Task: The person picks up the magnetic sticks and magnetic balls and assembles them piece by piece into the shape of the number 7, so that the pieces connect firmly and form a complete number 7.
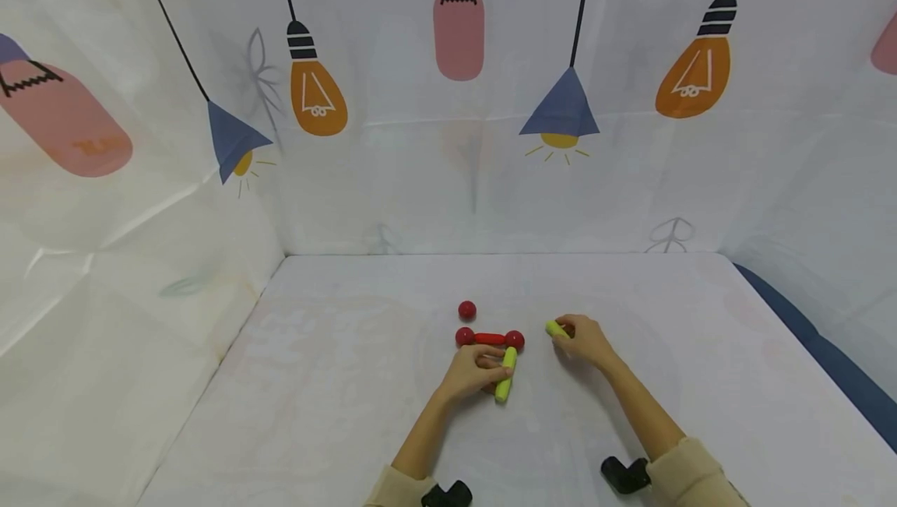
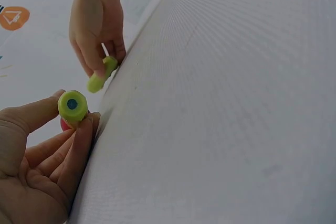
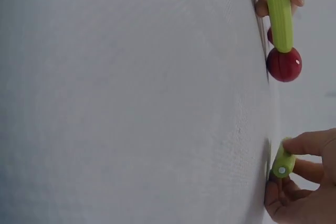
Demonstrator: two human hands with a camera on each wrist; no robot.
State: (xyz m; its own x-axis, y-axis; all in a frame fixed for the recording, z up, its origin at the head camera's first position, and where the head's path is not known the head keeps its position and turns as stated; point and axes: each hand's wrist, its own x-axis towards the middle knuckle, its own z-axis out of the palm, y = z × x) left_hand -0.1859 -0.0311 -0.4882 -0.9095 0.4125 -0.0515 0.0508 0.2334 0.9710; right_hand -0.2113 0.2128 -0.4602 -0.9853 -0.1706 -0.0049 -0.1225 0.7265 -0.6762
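Note:
My left hand [image 1: 471,371] pinches a yellow-green rod [image 1: 501,389] between thumb and fingers. The rod's far end meets or nearly meets a red ball [image 3: 284,65], and a dark blue disc marks its near end in the left wrist view. That ball and another red ball [image 1: 465,336] sit at the two ends of a short red rod [image 1: 489,339]. To the right, my right hand [image 1: 585,340] pinches a second yellow-green rod [image 3: 283,162], whose visible end carries a pale dot. It is apart from the joined pieces.
A loose red ball [image 1: 467,310] lies behind the joined pieces on the white table [image 1: 336,406]. White sheeting [image 1: 392,180] printed with lamps rises behind and beside the table. Black wrist mounts [image 1: 625,475] show near the sleeves.

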